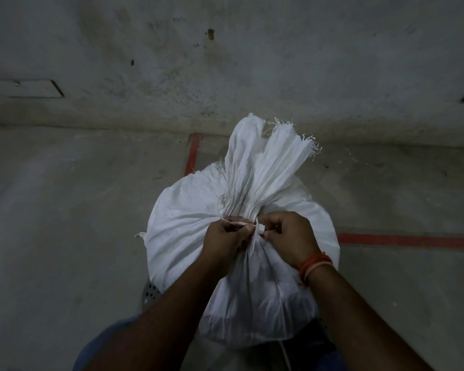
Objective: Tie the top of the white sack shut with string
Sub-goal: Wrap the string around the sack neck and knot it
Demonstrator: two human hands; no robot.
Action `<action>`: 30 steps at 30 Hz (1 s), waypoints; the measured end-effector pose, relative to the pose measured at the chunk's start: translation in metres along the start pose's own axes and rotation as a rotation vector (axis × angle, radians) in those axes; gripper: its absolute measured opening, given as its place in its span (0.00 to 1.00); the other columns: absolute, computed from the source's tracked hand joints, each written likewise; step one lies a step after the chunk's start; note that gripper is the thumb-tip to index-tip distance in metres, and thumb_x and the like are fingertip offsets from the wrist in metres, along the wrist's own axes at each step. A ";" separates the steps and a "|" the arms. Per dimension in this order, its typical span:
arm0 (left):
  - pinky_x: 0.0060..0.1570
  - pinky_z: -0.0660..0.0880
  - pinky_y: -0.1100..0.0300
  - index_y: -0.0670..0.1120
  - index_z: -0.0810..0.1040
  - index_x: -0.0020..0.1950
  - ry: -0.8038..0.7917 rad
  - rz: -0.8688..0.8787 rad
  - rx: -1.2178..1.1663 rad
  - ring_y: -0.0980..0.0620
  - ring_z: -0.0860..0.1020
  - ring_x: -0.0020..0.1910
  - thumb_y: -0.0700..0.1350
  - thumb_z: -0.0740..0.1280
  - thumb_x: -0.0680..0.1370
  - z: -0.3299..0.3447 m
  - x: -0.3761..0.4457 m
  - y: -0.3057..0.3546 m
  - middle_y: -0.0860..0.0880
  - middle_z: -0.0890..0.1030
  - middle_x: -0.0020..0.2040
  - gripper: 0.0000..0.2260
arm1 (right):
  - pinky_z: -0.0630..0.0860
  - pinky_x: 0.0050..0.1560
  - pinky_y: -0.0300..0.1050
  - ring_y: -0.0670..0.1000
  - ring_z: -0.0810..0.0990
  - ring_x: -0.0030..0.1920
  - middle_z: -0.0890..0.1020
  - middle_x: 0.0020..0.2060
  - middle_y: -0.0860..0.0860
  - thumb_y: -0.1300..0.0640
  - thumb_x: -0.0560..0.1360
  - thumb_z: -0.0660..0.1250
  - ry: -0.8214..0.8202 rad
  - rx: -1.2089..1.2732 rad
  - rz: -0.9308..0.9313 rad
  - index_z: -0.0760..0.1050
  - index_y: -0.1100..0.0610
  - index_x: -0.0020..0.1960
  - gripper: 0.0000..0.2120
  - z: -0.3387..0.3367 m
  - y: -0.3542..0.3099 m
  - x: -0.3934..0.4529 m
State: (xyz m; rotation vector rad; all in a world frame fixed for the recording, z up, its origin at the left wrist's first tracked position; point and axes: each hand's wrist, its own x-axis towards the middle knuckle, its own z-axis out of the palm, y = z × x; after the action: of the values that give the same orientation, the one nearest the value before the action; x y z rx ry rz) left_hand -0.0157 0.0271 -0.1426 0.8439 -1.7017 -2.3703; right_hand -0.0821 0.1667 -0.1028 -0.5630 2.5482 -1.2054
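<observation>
Fingertips first: the left hand [224, 235] pinches a flat run of string [237, 223], fingers curled tight around it, while the right hand [287, 234] nips the string at the crossing, knuckles bent. Both sit at the gathered neck of the white sack [198, 218], which stands on the concrete floor [65, 210], frayed top fanned out toward the far wall. Risk here: let tension slip and the pleats spring loose before a knot bites.

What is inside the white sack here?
Not visible: the white sack has its neck gathered, and both hands pinch the string there. Only dark shading shows through near its bottom.
</observation>
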 end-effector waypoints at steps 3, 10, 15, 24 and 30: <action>0.29 0.68 0.64 0.34 0.83 0.48 0.019 -0.071 -0.045 0.52 0.71 0.27 0.36 0.70 0.76 0.000 -0.002 0.001 0.41 0.77 0.32 0.05 | 0.78 0.55 0.38 0.44 0.84 0.50 0.88 0.46 0.46 0.64 0.72 0.74 -0.001 -0.045 -0.035 0.86 0.52 0.51 0.11 0.002 -0.001 0.001; 0.38 0.80 0.57 0.44 0.80 0.35 0.162 0.030 0.593 0.51 0.83 0.32 0.65 0.69 0.74 0.003 -0.027 0.027 0.47 0.84 0.32 0.24 | 0.79 0.48 0.45 0.52 0.82 0.44 0.84 0.40 0.52 0.69 0.69 0.67 0.045 -0.102 -0.024 0.80 0.55 0.45 0.11 0.009 -0.010 -0.002; 0.42 0.76 0.57 0.49 0.76 0.49 0.216 0.258 1.058 0.55 0.81 0.40 0.60 0.71 0.73 0.001 -0.035 0.029 0.54 0.82 0.37 0.16 | 0.77 0.45 0.47 0.53 0.81 0.42 0.82 0.39 0.51 0.67 0.68 0.69 0.041 -0.133 -0.028 0.76 0.56 0.43 0.08 0.014 -0.014 0.000; 0.43 0.75 0.59 0.47 0.86 0.46 0.264 0.368 1.171 0.49 0.83 0.43 0.45 0.68 0.77 -0.010 -0.013 0.031 0.48 0.87 0.42 0.07 | 0.78 0.56 0.45 0.56 0.82 0.53 0.86 0.49 0.56 0.66 0.70 0.66 -0.010 -0.251 0.046 0.84 0.57 0.49 0.12 0.007 -0.017 -0.002; 0.34 0.69 0.65 0.50 0.83 0.37 0.310 0.357 1.155 0.54 0.81 0.36 0.42 0.68 0.76 -0.018 -0.007 0.034 0.52 0.85 0.35 0.08 | 0.78 0.55 0.41 0.52 0.83 0.54 0.87 0.49 0.52 0.66 0.71 0.67 -0.101 -0.305 0.036 0.86 0.55 0.49 0.12 -0.006 -0.025 -0.016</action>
State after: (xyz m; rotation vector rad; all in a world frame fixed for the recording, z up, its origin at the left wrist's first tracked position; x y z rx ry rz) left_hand -0.0084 0.0019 -0.1138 0.8056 -2.6972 -0.8280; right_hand -0.0648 0.1633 -0.0788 -0.6216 2.6580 -0.7583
